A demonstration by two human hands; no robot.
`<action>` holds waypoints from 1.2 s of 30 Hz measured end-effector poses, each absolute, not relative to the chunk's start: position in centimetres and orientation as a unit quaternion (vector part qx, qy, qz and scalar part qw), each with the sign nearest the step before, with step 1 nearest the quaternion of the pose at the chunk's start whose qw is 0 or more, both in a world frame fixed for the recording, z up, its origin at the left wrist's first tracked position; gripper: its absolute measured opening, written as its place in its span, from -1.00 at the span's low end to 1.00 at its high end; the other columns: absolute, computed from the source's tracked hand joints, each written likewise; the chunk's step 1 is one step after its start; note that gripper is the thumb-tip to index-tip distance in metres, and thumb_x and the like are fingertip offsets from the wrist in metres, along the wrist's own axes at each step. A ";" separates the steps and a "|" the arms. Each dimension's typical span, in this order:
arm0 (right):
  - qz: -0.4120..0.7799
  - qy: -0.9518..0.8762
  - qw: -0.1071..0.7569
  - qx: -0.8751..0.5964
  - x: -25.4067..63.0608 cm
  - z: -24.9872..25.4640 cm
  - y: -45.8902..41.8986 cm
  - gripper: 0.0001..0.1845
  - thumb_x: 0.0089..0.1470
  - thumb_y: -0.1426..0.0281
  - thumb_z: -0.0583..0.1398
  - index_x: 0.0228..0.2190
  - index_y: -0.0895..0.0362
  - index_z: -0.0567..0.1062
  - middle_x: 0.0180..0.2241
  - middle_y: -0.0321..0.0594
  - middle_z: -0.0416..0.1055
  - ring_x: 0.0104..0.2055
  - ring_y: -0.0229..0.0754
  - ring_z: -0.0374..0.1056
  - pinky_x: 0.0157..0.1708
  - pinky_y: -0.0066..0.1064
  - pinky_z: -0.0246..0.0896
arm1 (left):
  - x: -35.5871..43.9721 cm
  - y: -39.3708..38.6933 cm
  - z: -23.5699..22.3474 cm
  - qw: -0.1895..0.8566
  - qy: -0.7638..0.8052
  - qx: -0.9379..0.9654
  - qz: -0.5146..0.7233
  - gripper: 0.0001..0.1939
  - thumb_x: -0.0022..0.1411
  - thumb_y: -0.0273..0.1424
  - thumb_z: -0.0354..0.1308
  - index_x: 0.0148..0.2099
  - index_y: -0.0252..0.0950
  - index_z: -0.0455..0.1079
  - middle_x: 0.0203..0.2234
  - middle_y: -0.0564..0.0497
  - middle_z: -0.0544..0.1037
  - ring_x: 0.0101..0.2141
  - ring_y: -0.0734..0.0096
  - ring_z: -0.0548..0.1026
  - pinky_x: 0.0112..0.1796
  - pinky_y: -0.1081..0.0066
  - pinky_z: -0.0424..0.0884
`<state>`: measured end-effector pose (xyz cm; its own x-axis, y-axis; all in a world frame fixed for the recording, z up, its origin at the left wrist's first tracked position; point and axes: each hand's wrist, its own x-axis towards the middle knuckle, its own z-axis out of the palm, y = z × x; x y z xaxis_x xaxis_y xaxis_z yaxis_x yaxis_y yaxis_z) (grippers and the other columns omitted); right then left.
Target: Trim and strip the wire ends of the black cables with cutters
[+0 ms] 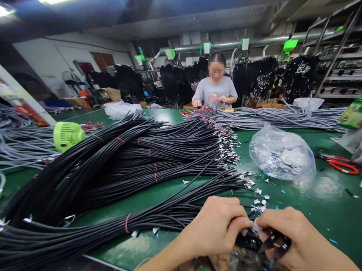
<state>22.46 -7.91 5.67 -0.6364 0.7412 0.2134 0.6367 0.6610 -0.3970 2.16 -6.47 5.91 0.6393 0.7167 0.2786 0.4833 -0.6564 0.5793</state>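
Note:
My left hand (216, 224) is closed, thumb and forefinger pinching the white end of a black cable. Close against it, my right hand (288, 232) has its fingertips on the same white wrapping (257, 226). A dark, shiny hand tool (274, 246) sits in my right hand; its exact kind is hard to make out. A bundle of black cables (156, 216), bound with a red tie, runs from the left towards my hands. White scraps (261, 202) and blue bits lie just beyond my fingers. Under my hands is a worn brown board (190, 270).
A large pile of tied black cables (117, 160) covers the green table (327, 207) on the left. A clear bag of scraps (283, 155) and red-handled pliers (342, 164) lie to the right. Grey cables (263, 116) and a seated person (217, 88) are across; a green fan (67, 136) stands left.

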 end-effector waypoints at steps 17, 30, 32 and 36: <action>0.541 -0.540 0.430 -0.480 18.7 4.3 -8.3 -0.68 -0.08 0.15 0.21 -0.55 0.12 0.28 -0.74 -0.53 0.06 -0.79 -0.51 -0.21 -0.79 -0.58 -0.34 | 3.4 -6.8 4.1 0.100 0.347 0.784 0.504 -0.82 0.22 -0.55 -0.04 -0.40 -0.35 0.34 -0.53 -0.04 0.37 -0.46 0.37 0.35 -0.47 0.42 0.18; 0.306 -0.528 0.570 -0.551 23.1 5.4 -6.0 -0.60 -0.09 0.13 0.28 -0.65 0.12 0.28 -0.74 -0.47 0.04 -0.72 -0.43 -0.06 -0.78 -0.56 -0.13 | 4.0 -6.8 3.6 0.159 0.360 0.818 0.419 -0.87 0.25 -0.57 -0.02 -0.32 -0.33 0.33 -0.41 -0.04 0.41 -0.37 0.38 0.38 -0.36 0.44 0.27; 0.249 -0.593 0.527 -0.556 22.9 5.4 -5.6 -0.60 -0.05 0.18 0.26 -0.68 0.13 0.26 -0.71 -0.44 0.08 -0.66 -0.39 0.02 -0.71 -0.54 -0.02 | 3.7 -6.6 4.0 0.204 0.355 0.791 0.454 -0.87 0.24 -0.58 -0.01 -0.26 -0.34 0.35 -0.37 -0.06 0.41 -0.31 0.36 0.38 -0.30 0.43 0.29; 0.216 -0.720 0.455 -0.478 21.5 5.3 -6.3 -0.81 0.08 0.27 0.18 -0.44 0.14 0.45 -0.53 -0.31 0.34 -0.56 -0.31 0.23 -0.59 -0.52 0.19 | 3.5 -6.4 4.0 0.213 0.377 0.755 0.492 -0.86 0.25 -0.55 0.02 -0.28 -0.35 0.40 -0.43 -0.03 0.39 -0.39 0.39 0.35 -0.37 0.45 0.26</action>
<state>21.54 -6.29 5.34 -0.1296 0.8846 0.4480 0.4915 0.4497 -0.7458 3.50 -6.39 3.96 0.2318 0.7788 0.5829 0.3587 -0.6254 0.6929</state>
